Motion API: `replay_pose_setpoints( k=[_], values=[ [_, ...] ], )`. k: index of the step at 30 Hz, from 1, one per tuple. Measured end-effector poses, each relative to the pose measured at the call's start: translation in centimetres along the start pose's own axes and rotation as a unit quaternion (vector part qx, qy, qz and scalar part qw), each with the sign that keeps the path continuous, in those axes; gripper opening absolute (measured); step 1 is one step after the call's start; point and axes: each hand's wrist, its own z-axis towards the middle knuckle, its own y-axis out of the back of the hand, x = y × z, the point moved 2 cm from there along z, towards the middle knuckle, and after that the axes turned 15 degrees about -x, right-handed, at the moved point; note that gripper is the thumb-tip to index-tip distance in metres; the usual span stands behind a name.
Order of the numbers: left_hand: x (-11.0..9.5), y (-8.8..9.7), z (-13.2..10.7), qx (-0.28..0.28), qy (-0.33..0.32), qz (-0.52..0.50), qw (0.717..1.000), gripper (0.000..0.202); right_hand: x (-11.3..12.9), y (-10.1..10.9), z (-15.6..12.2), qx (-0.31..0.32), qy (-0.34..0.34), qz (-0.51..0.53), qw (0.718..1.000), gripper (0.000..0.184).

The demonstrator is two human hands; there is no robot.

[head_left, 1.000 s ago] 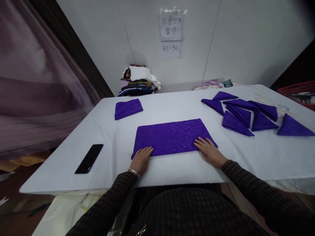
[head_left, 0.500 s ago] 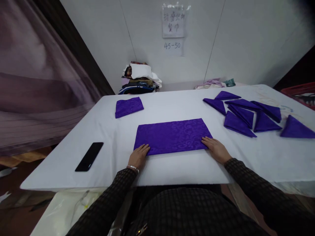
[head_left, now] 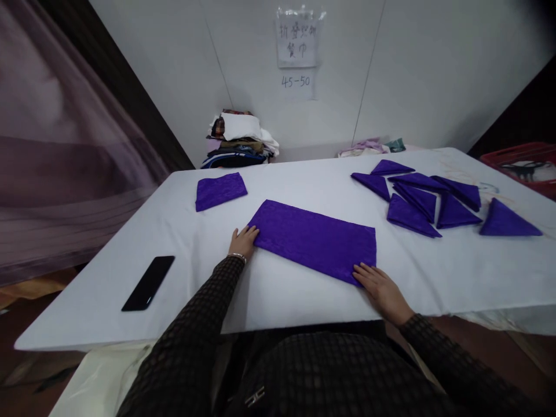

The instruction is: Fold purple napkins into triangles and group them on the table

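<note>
A purple cloth napkin (head_left: 313, 237), folded into a long rectangle with a faint woven pattern, lies slanted on the white-covered table (head_left: 286, 307). At its left end rest the outstretched fingers of my left hand (head_left: 244, 242), thumb apart. My right hand (head_left: 384, 292) has its fingers spread flat over the near right corner. Both hands touch the cloth without visibly closing round it. Several purple napkins folded into triangles (head_left: 458, 211) are grouped on the right side. Farther back on the left lies a smaller folded purple napkin (head_left: 220, 191).
A black phone (head_left: 148, 284) lies toward the table's left edge. Behind the table are a stack of folded clothes (head_left: 241, 142) and more cloth (head_left: 367, 147). A handwritten paper sign (head_left: 297, 43) hangs on the wall. On the far right stands a red basket (head_left: 516, 152).
The rectangular napkin has turned clockwise: its left end went away from me, its right end came nearer. My left hand moved forward and my right hand back with it. The view shifted slightly.
</note>
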Motion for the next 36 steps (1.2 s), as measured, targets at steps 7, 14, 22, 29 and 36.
replay_pose_setpoints(
  k=[7, 14, 22, 29, 36],
  values=[
    [-7.1, 0.7, -4.1, -0.019, -0.141, -0.074, 0.987, 0.055, 1.3, 0.3, 0.1, -0.005, -0.01, 0.026, 1.0, 0.048],
    [-15.8, 1.2, -9.0, -0.034, -0.198, -0.182, 0.963, 0.046, 4.2, -0.2, 1.6, -0.019, 0.049, 0.082, 0.995, 0.049],
    [-15.3, 1.4, -10.1, -0.002, -0.16, -0.214, 0.964, 0.039, 6.1, 0.3, 0.5, -0.029, 0.078, 0.144, 0.986, 0.051],
    [-14.7, 1.5, -10.6, 0.012, -0.113, -0.281, 0.953, 0.041, 1.6, 0.1, 0.7, -0.04, 0.066, 0.148, 0.986, 0.078],
    [-14.9, 1.9, -10.5, 0.023, -0.081, -0.325, 0.942, 0.042, -2.7, -0.5, 2.9, -0.036, 0.03, 0.154, 0.987, 0.052]
  ],
)
